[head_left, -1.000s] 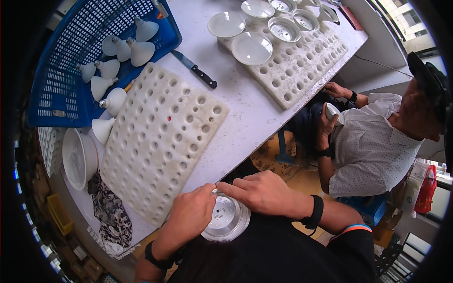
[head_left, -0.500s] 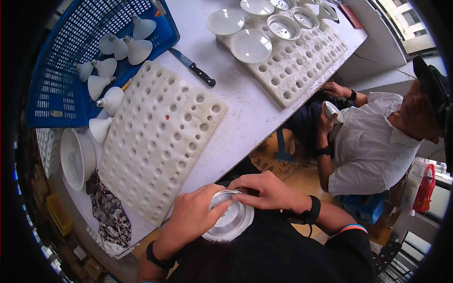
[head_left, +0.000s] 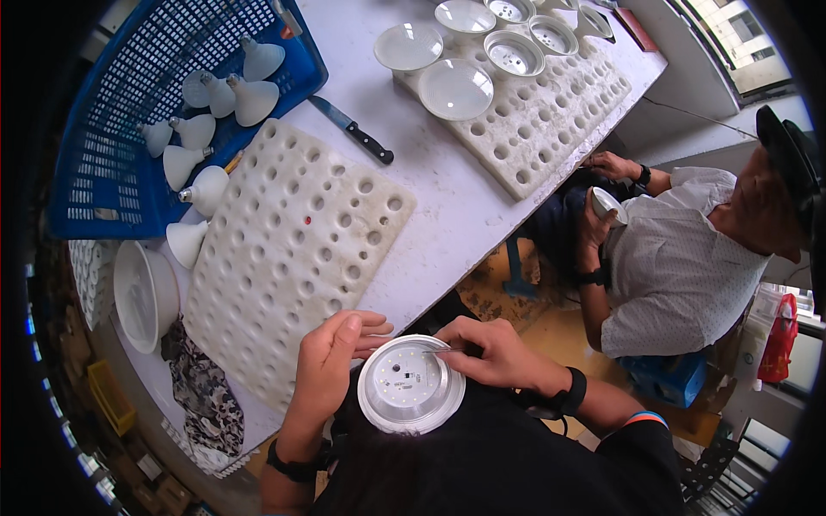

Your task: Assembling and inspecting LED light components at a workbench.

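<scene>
A round lamp housing [head_left: 411, 413] with a silvery inside wall rests tilted up against my black clothing, just past the table edge. In its bottom lies a white LED board [head_left: 408, 374] dotted with small chips. My left hand [head_left: 329, 361] is open beside the housing's left rim, its fingers stretched out and thumb raised. My right hand [head_left: 495, 351] is closed at the opposite rim, pinching a thin metal tool [head_left: 441, 350] that reaches over the board. The tool's exact kind is too small to tell.
A white foam block [head_left: 284, 249] full of holes lies before me; a knife [head_left: 366, 142] lies behind it. Finished bulbs fill a blue basket [head_left: 112, 185] at left. Lamp housings stand on a second holed block [head_left: 551, 125]. A co-worker [head_left: 688, 258] sits at right, holding a lamp cup.
My left hand has let go of the housing and moved left, its fingers now stretched. The LED board is uncovered. My right hand has shifted slightly right, showing the thin tool.
</scene>
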A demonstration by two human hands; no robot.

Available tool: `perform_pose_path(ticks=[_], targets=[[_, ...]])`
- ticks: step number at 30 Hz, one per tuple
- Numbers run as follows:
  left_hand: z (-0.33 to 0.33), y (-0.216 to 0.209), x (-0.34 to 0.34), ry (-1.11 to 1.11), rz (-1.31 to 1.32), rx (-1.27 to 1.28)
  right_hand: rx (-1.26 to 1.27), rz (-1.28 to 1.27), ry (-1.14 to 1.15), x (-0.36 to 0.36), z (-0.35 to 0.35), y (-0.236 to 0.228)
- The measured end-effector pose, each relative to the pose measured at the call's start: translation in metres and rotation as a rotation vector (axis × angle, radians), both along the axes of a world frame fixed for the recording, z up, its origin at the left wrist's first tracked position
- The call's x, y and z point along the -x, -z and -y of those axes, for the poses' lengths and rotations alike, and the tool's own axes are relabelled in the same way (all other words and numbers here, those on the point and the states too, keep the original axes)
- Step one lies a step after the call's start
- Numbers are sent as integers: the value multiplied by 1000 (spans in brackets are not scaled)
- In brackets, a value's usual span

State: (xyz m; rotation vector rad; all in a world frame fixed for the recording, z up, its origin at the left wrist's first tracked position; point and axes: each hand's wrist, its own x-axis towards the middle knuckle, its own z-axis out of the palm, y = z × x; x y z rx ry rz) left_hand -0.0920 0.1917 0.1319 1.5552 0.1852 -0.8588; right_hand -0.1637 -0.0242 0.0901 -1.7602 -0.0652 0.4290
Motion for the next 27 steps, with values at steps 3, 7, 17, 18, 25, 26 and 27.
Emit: perform_pose_path(ticks=[3,7,17,18,25,26,27], targets=[[-10,3,10,278,82,33,3,-23,23,2,1,-3],[-5,-1,21,235,-35,107,11,-29,33,4,-5,0],[-7,-21,7,457,278,-185,422,498,-81,-9,3,-21],[-7,-22,7,472,248,-211,500,545,-146,-10,3,-23],[-3,-23,6,518,277,-258,560,569,-178,-13,6,-26],[-3,-23,6,517,277,-257,576,554,-211,-13,7,-27],[-2,-23,6,519,281,-267,590,540,-244,-13,7,-27]])
